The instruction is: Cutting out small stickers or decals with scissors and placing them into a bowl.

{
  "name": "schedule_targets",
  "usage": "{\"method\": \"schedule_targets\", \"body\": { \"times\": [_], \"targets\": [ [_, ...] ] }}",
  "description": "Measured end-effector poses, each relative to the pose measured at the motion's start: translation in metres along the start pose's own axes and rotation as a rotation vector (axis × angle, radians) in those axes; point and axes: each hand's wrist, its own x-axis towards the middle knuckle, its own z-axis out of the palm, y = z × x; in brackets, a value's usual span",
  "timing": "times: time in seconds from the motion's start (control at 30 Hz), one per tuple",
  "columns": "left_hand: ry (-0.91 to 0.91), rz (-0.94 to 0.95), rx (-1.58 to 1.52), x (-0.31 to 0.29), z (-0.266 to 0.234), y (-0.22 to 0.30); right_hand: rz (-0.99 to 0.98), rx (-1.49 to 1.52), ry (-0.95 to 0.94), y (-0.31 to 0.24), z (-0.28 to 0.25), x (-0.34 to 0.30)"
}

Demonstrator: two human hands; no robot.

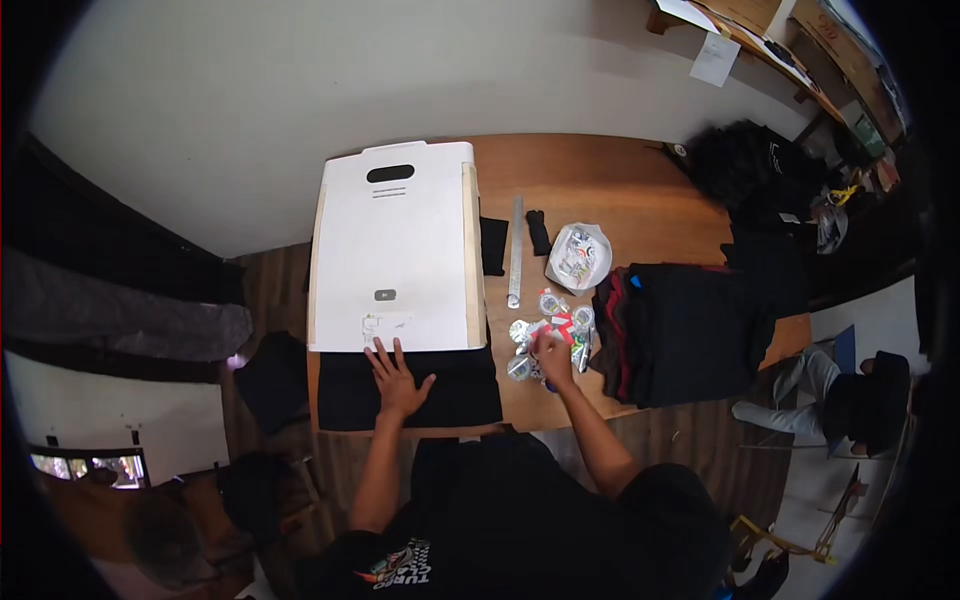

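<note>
A large white board [395, 245] with a dark oval handle slot lies on black folded cloth [430, 395], which shows below its near edge. My left hand [400, 385] rests flat on that cloth with fingers spread, the fingertips reaching the board's near edge. To the right, my right hand [550, 352] is closed over a loose pile of small printed pieces, some round and silvery [519, 367]. Red-and-white pieces [560, 325] lie by its fingers. What the fingers pinch, if anything, is too small to make out.
Beyond the pile stand a white bowl [561, 278] of similar pieces, a metal ruler [516, 250] and a black bundled item [538, 232]. At right sits a stack of folded dark garments [700, 335]. A person [865, 405] is at the far right.
</note>
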Motion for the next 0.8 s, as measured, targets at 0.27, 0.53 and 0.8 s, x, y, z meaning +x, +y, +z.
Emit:
{"method": "schedule_targets", "body": {
  "times": [0.27,0.53,0.8],
  "targets": [
    [-0.017,0.089,0.058,-0.001,-0.023,-0.011,0.259,0.134,0.797,-0.028,0.014,0.083],
    [-0.007,0.029,0.067,0.010,-0.015,-0.006,0.500,0.573,0.564,-0.102,0.003,0.084],
    [-0.093,0.046,-0.020,-0.005,-0.007,0.001,0.167,0.595,0.412,-0.176,0.018,-0.037]
  ]
}}
